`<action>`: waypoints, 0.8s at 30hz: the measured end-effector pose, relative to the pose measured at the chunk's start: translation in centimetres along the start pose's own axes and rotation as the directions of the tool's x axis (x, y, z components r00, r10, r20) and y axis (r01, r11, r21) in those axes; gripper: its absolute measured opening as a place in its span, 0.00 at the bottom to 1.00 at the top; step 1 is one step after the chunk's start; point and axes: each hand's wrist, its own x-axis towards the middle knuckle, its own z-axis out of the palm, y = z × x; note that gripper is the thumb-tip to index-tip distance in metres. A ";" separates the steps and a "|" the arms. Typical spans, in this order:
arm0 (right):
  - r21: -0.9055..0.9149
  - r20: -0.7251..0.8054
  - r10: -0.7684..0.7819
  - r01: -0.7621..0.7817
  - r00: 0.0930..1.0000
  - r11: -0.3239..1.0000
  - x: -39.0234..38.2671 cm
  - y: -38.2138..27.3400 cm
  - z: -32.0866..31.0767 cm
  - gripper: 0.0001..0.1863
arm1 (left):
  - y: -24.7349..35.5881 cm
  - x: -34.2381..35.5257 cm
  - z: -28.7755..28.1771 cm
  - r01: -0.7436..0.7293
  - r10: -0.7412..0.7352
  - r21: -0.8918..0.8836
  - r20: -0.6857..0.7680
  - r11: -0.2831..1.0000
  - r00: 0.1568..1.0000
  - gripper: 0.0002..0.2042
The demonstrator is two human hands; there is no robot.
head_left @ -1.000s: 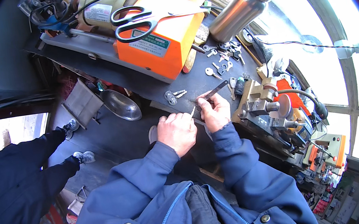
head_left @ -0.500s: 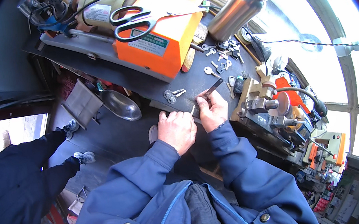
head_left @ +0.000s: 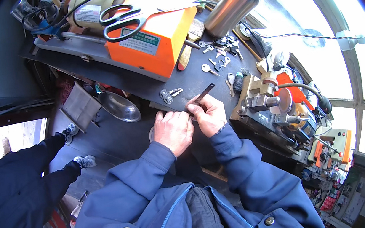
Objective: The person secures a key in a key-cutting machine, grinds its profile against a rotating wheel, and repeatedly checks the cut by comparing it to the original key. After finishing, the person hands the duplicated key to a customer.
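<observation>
My right hand (head_left: 210,116) is closed, its thumb and fingers pinching a dark flat metal strip (head_left: 204,93) with a small hole near its tip. Pressed up against it, my left hand (head_left: 173,131) is curled with its back upward; whatever lies in its fingers is hidden. Both hands are at the front edge of the dark workbench (head_left: 141,83). Just beyond them lies a small bunch of keys (head_left: 168,95) with dark heads. Farther right are a single key (head_left: 210,69) and a pile of loose keys (head_left: 225,46).
An orange machine (head_left: 155,48) with black-handled scissors (head_left: 122,22) on top fills the back left. A steel bottle (head_left: 235,5) stands behind the keys. To the right sits a key-cutting machine (head_left: 266,98). Another person (head_left: 21,186) stands at left, near a metal bowl (head_left: 119,107).
Both hands have drawn together and shifted slightly left, and the strip tilts more to the right. A small pale tip that showed between the hands is now hidden.
</observation>
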 end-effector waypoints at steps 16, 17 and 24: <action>0.113 -0.080 0.123 -0.114 0.989 0.987 0.4 -0.4 0.0 0.05 | -0.3 0.4 -0.8 -0.036 0.032 0.072 0.053 0.997 0.998 0.06; 0.081 0.003 0.008 -0.009 1.000 0.997 0.2 -0.5 -0.3 0.05 | -0.2 0.4 -0.8 -0.032 0.027 0.066 0.066 0.997 0.997 0.06; 0.041 0.011 0.021 -0.021 1.000 0.999 -0.6 -1.3 -0.4 0.06 | -1.4 -0.9 -0.1 0.776 -0.240 -0.611 0.786 -0.159 0.569 0.24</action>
